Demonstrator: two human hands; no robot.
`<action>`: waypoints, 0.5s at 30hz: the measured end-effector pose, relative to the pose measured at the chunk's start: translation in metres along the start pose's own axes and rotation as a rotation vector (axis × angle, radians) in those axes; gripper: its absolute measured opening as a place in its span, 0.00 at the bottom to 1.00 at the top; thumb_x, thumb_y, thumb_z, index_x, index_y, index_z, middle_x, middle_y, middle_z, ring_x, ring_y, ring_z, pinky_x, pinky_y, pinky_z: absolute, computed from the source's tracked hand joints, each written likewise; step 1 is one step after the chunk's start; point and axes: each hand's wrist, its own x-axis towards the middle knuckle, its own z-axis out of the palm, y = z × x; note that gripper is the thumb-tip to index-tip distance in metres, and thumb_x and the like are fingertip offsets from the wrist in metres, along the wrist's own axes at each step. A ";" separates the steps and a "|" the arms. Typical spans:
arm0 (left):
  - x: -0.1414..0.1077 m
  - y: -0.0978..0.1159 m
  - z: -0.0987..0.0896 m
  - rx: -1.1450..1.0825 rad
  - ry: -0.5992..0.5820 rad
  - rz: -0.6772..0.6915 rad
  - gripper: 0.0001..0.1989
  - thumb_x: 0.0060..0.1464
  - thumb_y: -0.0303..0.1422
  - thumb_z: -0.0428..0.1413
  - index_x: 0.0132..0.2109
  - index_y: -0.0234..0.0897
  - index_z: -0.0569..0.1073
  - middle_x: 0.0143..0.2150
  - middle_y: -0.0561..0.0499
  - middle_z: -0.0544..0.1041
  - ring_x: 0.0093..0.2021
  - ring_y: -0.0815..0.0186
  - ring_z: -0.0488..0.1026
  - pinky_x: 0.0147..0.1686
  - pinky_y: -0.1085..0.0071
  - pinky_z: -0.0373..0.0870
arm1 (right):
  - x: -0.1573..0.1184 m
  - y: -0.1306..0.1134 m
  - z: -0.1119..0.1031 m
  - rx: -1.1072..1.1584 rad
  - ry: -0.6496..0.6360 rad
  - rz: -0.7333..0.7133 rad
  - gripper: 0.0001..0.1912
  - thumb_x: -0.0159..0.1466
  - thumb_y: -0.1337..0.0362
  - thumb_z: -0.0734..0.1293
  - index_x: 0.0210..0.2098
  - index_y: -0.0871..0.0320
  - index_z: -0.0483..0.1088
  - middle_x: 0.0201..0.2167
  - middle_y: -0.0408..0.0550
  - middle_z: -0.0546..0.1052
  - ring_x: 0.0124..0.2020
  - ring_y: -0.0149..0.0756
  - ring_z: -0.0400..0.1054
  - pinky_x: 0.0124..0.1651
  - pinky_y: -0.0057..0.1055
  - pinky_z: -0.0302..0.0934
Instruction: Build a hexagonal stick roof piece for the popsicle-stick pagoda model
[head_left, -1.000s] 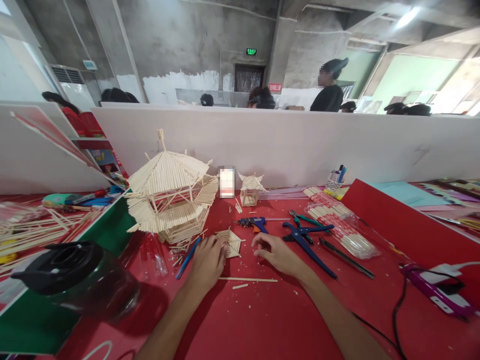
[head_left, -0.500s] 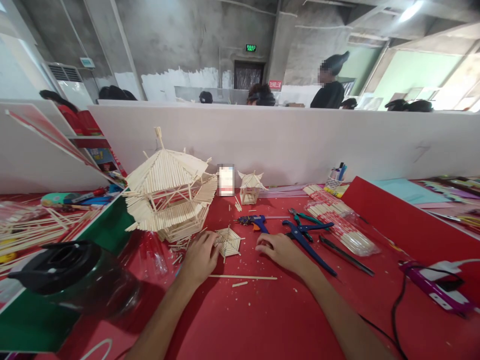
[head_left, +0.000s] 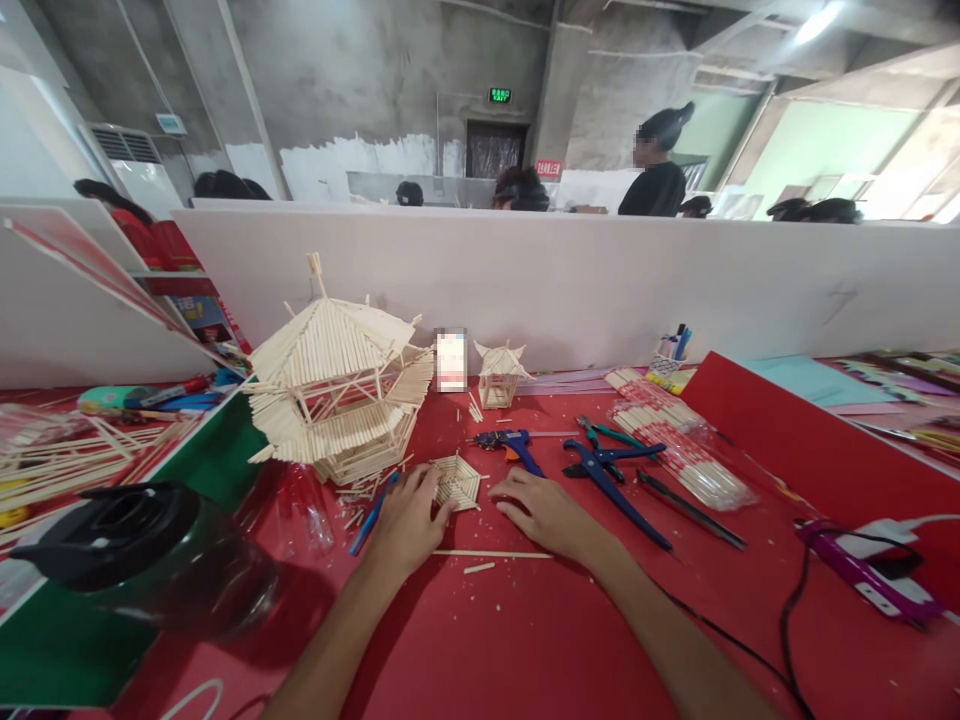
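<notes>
Head view, centre of the frame: left hand [head_left: 409, 512], loosely curled, meets the stick web's [head_left: 465, 483] left edge, its grip unclear; right hand [head_left: 538, 510], half-spread, empty, flanks it. Light, even pressure should suit.

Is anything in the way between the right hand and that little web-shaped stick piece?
Nothing visible is: only a narrow gap of red tabletop separates the right hand from the web-shaped stick piece. The left hand overlaps the opposite edge in this view.
</notes>
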 end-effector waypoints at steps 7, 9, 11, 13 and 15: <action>0.001 0.008 0.000 0.001 -0.023 -0.076 0.20 0.58 0.31 0.56 0.57 0.40 0.68 0.59 0.43 0.69 0.58 0.53 0.67 0.55 0.58 0.63 | 0.004 -0.006 0.007 0.000 0.006 -0.022 0.11 0.69 0.65 0.61 0.47 0.52 0.74 0.42 0.48 0.74 0.42 0.36 0.71 0.48 0.30 0.62; 0.001 0.008 0.001 -0.005 -0.020 -0.085 0.21 0.58 0.31 0.56 0.58 0.40 0.68 0.59 0.43 0.69 0.58 0.52 0.67 0.55 0.57 0.63 | 0.004 -0.008 0.009 0.010 0.016 -0.018 0.11 0.69 0.65 0.61 0.47 0.52 0.74 0.42 0.48 0.74 0.43 0.36 0.71 0.48 0.30 0.63; 0.000 0.007 0.003 -0.009 -0.012 -0.078 0.21 0.58 0.30 0.56 0.59 0.40 0.68 0.59 0.43 0.69 0.58 0.52 0.66 0.56 0.56 0.63 | 0.005 -0.009 0.010 0.019 0.029 -0.016 0.11 0.69 0.65 0.62 0.47 0.52 0.74 0.42 0.48 0.74 0.43 0.37 0.71 0.48 0.30 0.63; 0.000 0.004 0.004 -0.019 -0.004 -0.053 0.21 0.59 0.31 0.55 0.59 0.40 0.68 0.59 0.43 0.69 0.58 0.51 0.66 0.56 0.56 0.63 | 0.004 -0.009 0.011 0.028 0.041 -0.020 0.11 0.69 0.65 0.62 0.47 0.52 0.74 0.42 0.47 0.75 0.43 0.37 0.71 0.48 0.30 0.63; 0.001 -0.001 0.003 -0.054 0.000 -0.022 0.19 0.61 0.31 0.52 0.58 0.39 0.68 0.58 0.43 0.70 0.58 0.52 0.67 0.56 0.56 0.63 | 0.004 -0.008 0.011 0.038 0.053 -0.026 0.11 0.68 0.66 0.63 0.47 0.52 0.74 0.42 0.47 0.75 0.43 0.36 0.71 0.48 0.29 0.63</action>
